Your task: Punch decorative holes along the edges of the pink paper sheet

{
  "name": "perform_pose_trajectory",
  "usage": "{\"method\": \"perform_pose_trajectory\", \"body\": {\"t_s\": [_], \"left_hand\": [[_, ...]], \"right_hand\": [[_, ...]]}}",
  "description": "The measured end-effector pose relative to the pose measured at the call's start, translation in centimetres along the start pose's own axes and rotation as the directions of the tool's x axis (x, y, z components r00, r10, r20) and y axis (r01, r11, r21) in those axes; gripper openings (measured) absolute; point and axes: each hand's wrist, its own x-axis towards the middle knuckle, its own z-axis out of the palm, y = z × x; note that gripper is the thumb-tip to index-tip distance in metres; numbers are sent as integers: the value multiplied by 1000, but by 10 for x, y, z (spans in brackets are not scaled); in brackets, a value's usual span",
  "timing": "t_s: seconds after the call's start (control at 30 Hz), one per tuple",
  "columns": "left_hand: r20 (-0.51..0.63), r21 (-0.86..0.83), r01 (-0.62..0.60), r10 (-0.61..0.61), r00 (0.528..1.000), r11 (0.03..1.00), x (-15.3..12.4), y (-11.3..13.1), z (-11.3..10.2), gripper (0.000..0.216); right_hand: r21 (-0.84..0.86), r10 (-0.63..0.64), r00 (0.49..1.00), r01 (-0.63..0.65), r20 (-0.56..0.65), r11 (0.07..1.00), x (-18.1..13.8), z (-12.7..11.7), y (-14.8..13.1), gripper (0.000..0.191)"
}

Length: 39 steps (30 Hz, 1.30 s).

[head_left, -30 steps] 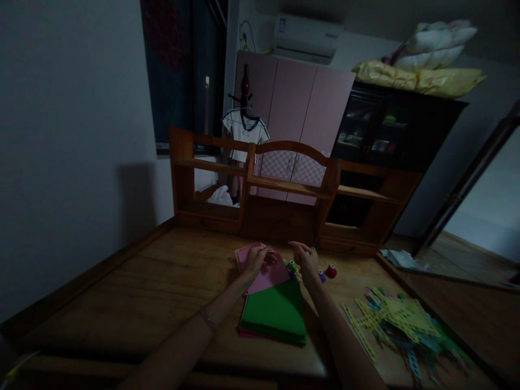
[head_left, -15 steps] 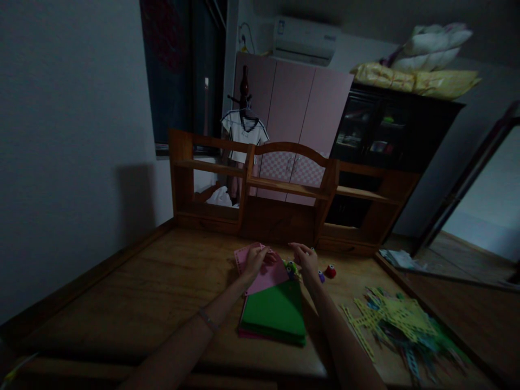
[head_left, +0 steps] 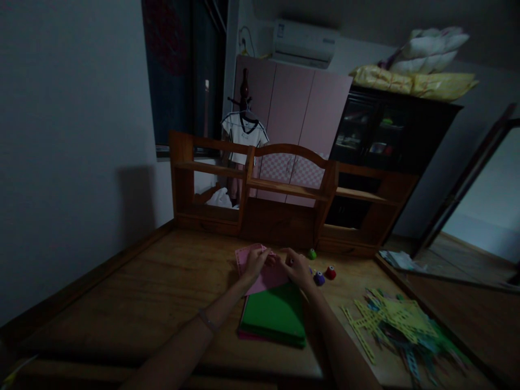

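- Seems to be mid-step in fine fingertip work over the pink sheet, with left hand and right hand poised close together.
- Probably calls next for a small, careful motion with the right fingertips, against a steady left hand – without dragging the sheet askew.
- Reaches in with 2 bare forearms from the near side of the table, converging to a narrow V; wears a bracelet on the left wrist.
- Curls the left fingers inward above the sheet, back of the hand up; aims the right index finger leftward, almost at the left fingertips.
- Cannot tell the grip on either side: bent fingers on the left, a loose bend on the right, too dim to make out anything pinched.
- Located beneath the left hand: the pink sheet, at the far end of the green stack.
- To the right, near the right hand: 3 small round items, green, purple and red; farther over – yellow openwork pieces, heaped.
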Motion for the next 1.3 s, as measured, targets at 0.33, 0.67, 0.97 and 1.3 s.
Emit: {"method": "perform_pose_trajectory", "body": {"t_s": [0.33,0.67,0.97,1.3], "left_hand": [[74,221,-156,143,987,963,-15,17,3,49],[-496,369,-255,421,759,894,-2,33,-15,55],[-328,-28,-121,105,939,992,11,9,-16,48],[-73,-6,-16,16,997,1000,-6,3,9,51]], "right_hand": [[134,-1,997,-9,77,991,3,6,7,24],[764,476,879,-320,20,560,12,5,24,32],[870,491,869,-289,62,400,12,-2,19,30],[835,444,886,-342,134,431,8,13,14,31]]}}
